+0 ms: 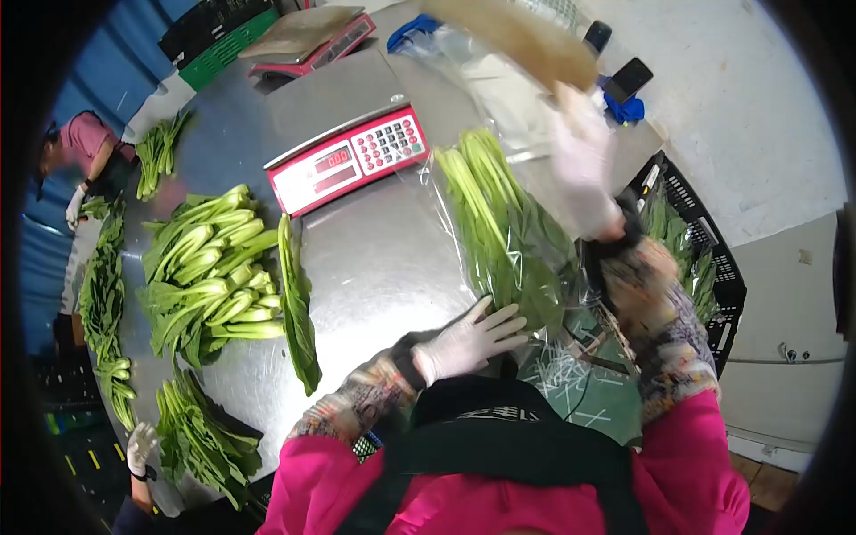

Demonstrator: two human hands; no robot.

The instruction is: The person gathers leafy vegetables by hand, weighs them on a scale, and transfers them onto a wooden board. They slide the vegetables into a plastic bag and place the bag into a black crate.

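A clear plastic bag holding leafy green vegetables [504, 223] lies in front of me, pale stalks pointing away. My left hand [471, 341], white-gloved and with fingers spread, rests against its near, leafy end. Beyond the bag my gloved right hand [584, 160] is smeared by motion. Its fingertips meet a flat brown sheet [517, 36], blurred as well, which it seems to grip by the near edge. Under that sheet are clear plastic bags [504, 94]. Left of the bagged greens is a red and white digital scale [348, 160] reading zero.
Loose greens [218, 276] lie piled on the metal table [374, 259]. A second scale [312, 45] stands behind. At right are a black crate [727, 276] of greens and a phone [629, 78]. A co-worker [89, 147] and another person's gloved hand [141, 448] are at left.
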